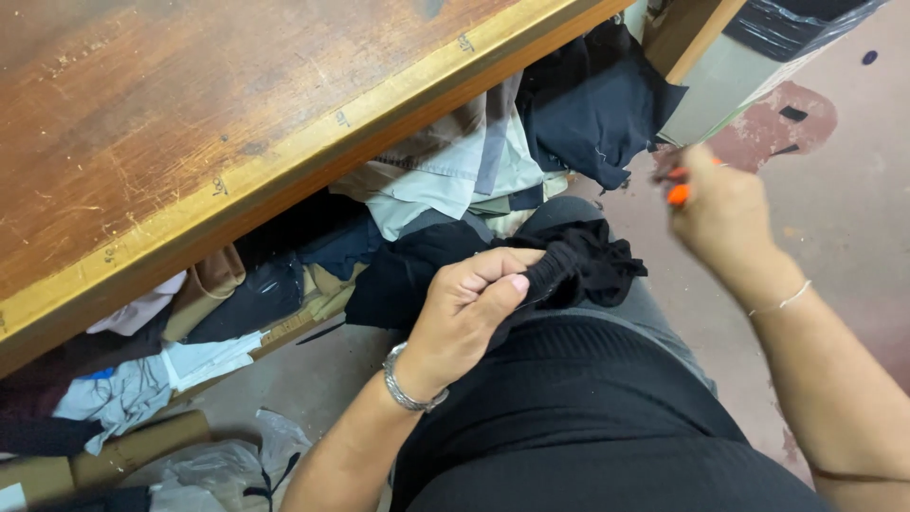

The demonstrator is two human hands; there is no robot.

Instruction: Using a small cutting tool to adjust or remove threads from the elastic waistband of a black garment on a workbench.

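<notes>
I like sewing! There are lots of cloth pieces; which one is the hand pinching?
The black ribbed fabric piece on the lap, pinched by the left hand; the other scraps lie untouched under the wooden table.

Two hands show: the left hand and the right hand. There is one black cloth piece, one orange-handled tool, one wooden counter, one silver bracelet and one thin wristband. Under the counter lies one heap of fabric scraps, too tangled to count, and one cardboard tube.
</notes>
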